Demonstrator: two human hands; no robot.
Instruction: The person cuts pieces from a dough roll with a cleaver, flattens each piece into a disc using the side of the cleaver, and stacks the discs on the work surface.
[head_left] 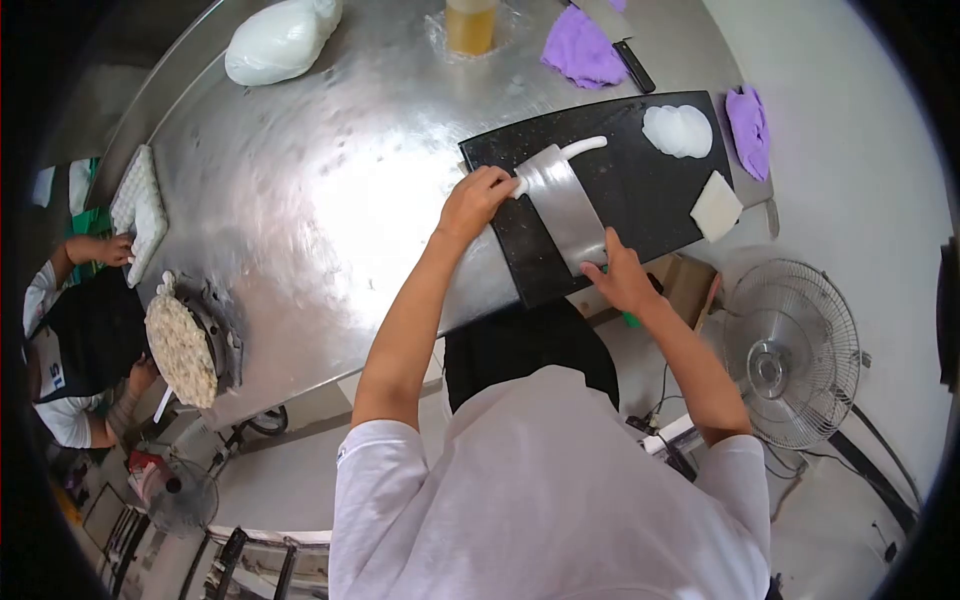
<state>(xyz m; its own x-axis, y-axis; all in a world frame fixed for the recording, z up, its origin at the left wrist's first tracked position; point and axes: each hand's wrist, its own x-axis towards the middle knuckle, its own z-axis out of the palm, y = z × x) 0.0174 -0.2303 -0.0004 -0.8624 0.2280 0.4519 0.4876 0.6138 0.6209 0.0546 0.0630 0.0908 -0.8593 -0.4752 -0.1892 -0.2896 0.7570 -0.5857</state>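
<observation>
A broad metal blade, like a cleaver (pixel 565 205), lies slanted over the black board (pixel 640 190). My right hand (pixel 625 275) is closed around its near end, where the handle is hidden by my fingers. A thin white dough rope (pixel 587 147) sticks out past the blade's far end, and its middle part is covered by the blade. With closed fingers my left hand (pixel 478 205) grips the dough's other end, at the blade's left edge. A flat round white dough piece (pixel 678 131) and a square white pad (pixel 716 206) lie at the board's right side.
Purple cloths (pixel 583 50) and a black-handled knife (pixel 635 68) lie beyond the board. A container of yellow liquid (pixel 470 25) and a white bag (pixel 280 42) stand at the back. At left, a co-worker (pixel 85 330) stands near a bowl of filling (pixel 180 345). A fan (pixel 795 355) stands right.
</observation>
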